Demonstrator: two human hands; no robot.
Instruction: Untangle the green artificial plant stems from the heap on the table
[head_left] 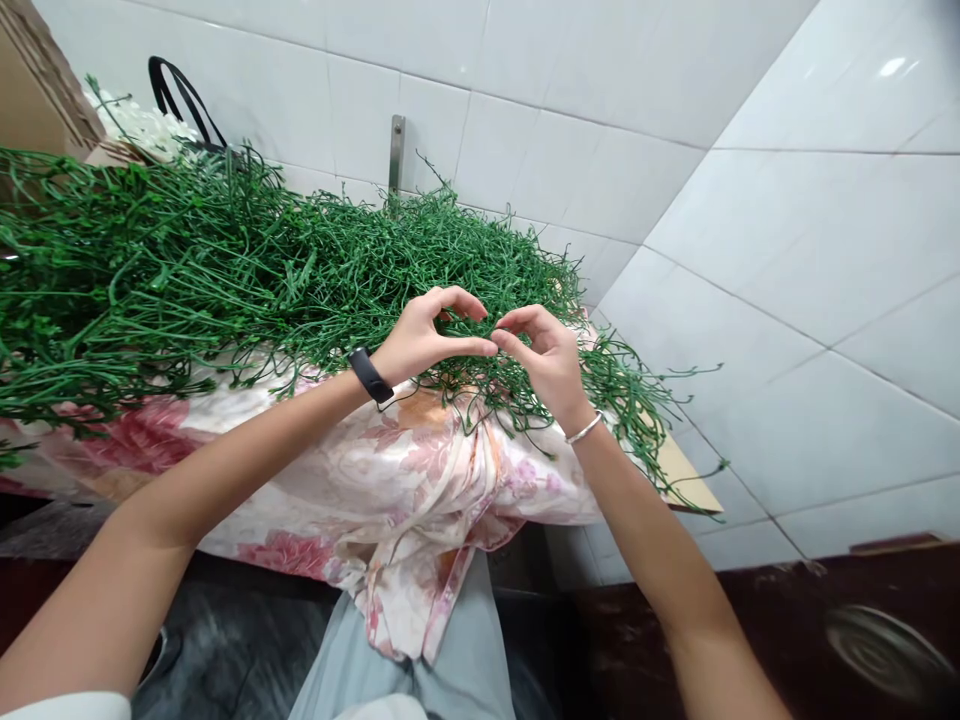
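A thick heap of green plastic plant stems, thin and branching, spreads across the table in front of me. Over its near part are both my hands, their fingertips almost meeting. My left hand, with a black band on the wrist, is curved with a gap between thumb and fingers, and nothing shows in it. The thumb and forefinger of my right hand come together in a pinch. Whatever may be between them is too small to make out against the green. A silver bracelet circles that wrist.
A floral cloth covers the table and hangs toward my lap. White flowers and cardboard stand at the back left, near a black strap. White tiled walls close off the back and right. A board corner juts out at right.
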